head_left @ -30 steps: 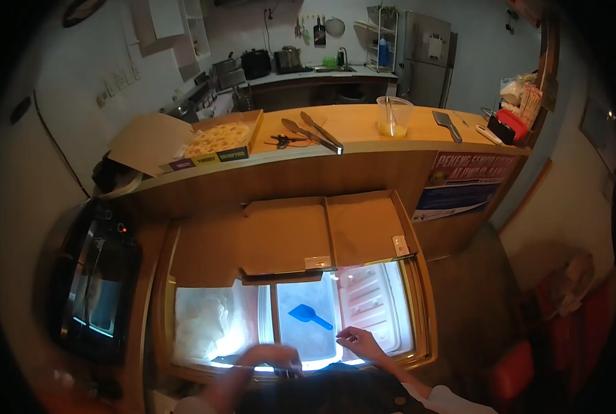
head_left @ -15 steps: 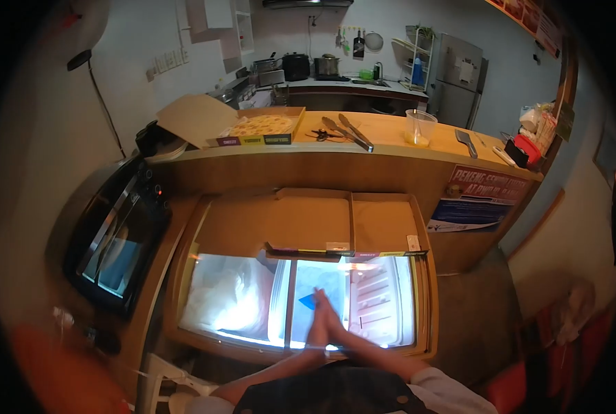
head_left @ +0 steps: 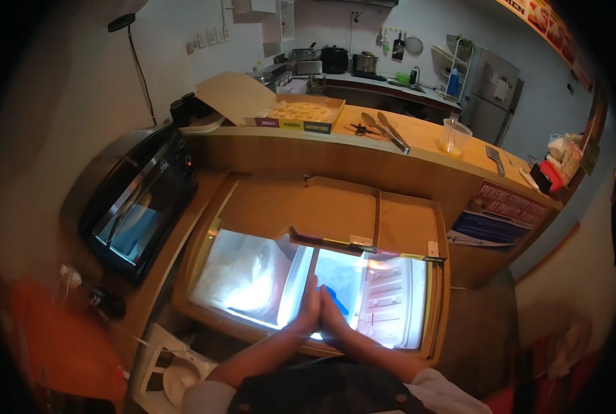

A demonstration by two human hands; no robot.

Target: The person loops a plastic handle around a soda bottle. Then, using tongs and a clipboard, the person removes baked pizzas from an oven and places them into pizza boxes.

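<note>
Above the lit glass-topped chest freezer (head_left: 446, 310), my left hand (head_left: 310, 303) and my right hand (head_left: 330, 312) are together, palms facing and touching. The left fingers stretch straight forward. The right fingers also look extended and lie against the left hand. Nothing that I can make out is between them. A blue flat piece (head_left: 335, 301) shows just beside my right fingertips, over the middle compartment; whether it touches the hand or lies under the glass I cannot tell. A white plastic bag (head_left: 242, 272) fills the left compartment, seen through the glass.
Flattened cardboard boxes (head_left: 335, 207) cover the freezer's far half. On the counter (head_left: 425, 134) are an open box of pizza (head_left: 297, 112), tongs (head_left: 385, 131), a plastic cup (head_left: 454, 136) and a spatula (head_left: 495, 160). A black toaster oven (head_left: 135, 207) stands left, near a white chair (head_left: 177, 372).
The view has swung left, so the room appears farther right. My hands have shifted left over the freezer, and the blue piece now shows on their right side instead of their left.
</note>
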